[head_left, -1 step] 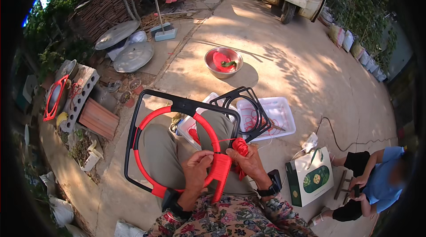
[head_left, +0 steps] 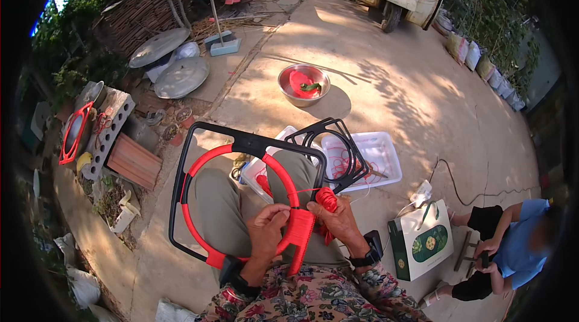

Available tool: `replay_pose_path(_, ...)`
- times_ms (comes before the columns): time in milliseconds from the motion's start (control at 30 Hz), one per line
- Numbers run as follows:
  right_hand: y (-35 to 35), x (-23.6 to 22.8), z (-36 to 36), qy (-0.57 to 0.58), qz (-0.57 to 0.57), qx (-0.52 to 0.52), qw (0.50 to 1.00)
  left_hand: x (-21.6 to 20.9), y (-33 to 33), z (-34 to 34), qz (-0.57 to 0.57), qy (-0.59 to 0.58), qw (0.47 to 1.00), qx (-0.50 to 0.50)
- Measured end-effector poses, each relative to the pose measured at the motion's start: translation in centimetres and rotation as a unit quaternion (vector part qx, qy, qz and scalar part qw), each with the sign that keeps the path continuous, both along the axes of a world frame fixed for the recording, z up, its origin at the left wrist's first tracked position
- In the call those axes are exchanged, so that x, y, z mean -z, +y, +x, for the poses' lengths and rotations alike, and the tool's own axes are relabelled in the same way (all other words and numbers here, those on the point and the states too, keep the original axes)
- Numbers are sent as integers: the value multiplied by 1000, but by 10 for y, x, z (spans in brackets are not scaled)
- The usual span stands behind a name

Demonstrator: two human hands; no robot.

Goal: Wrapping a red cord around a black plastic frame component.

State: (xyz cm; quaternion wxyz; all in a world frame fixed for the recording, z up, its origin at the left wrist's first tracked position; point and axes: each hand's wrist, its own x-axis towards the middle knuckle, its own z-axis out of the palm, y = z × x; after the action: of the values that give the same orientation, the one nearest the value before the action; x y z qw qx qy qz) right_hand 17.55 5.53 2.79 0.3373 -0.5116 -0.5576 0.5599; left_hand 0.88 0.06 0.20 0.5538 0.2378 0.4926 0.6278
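Observation:
A black rounded rectangular frame (head_left: pixel 244 140) with an inner ring lies across my lap, tilted. Red cord (head_left: pixel 301 225) is wound closely round most of the ring and the part joining it to the frame's right side. My right hand (head_left: pixel 341 220) is closed round a bundle of red cord (head_left: pixel 326 199), its thumb beside the wrapped ring. From the bundle, one strand runs left to the ring. Inside the ring, my left hand (head_left: pixel 265 227) has its fingers pinched together near the wrapping; what they hold, if anything, is too small to make out.
Beyond my knees, a second black frame (head_left: pixel 353 148) leans over white plastic trays (head_left: pixel 389 156) holding red cord. A metal bowl (head_left: pixel 291 97) stands farther out. To the right are a gift bag (head_left: pixel 401 255), a power strip (head_left: pixel 421 194) and a seated person (head_left: pixel 520 243). Perforated blocks (head_left: pixel 111 135) stand left.

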Motion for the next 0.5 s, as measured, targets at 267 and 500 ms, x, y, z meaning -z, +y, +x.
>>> replay_pose_path(267, 1, 2, -3, 46, -25, -2, 999, 6, 2, -4, 35, 73, 997, 8)
replay_pose_path(500, 5, -1, -5, 11, -16, -9, 1000, 5, 10, -7, 41, 90, 995, 22)
